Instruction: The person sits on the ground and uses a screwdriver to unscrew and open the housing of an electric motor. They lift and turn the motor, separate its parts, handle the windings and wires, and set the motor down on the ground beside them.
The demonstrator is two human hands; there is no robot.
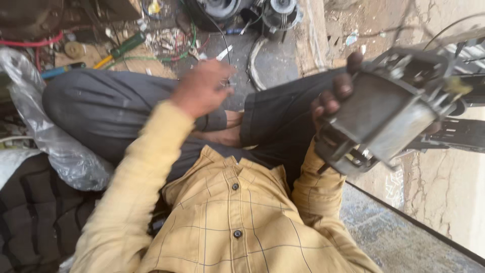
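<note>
Both hands are out in front of someone seated cross-legged on the ground. Their right hand (333, 98) is raised to the side, fingers curled tight around the edge of a metal motor core (384, 116) — a blocky grey piece with a wire-and-bracket frame, held up tilted near the cracked wall (444, 187). Their left hand (202, 88) stretches forward over the knee, arm extended in a yellow checked sleeve (136, 187); it is blurred, fingers loosely bent, and I cannot tell whether it pinches anything, though a thin black wire (222, 40) runs just by it. Beyond it the floor holds a green-handled screwdriver (126, 45) and scattered scraps — a clear plastic bag (45, 136) lies beside the knee.
</note>
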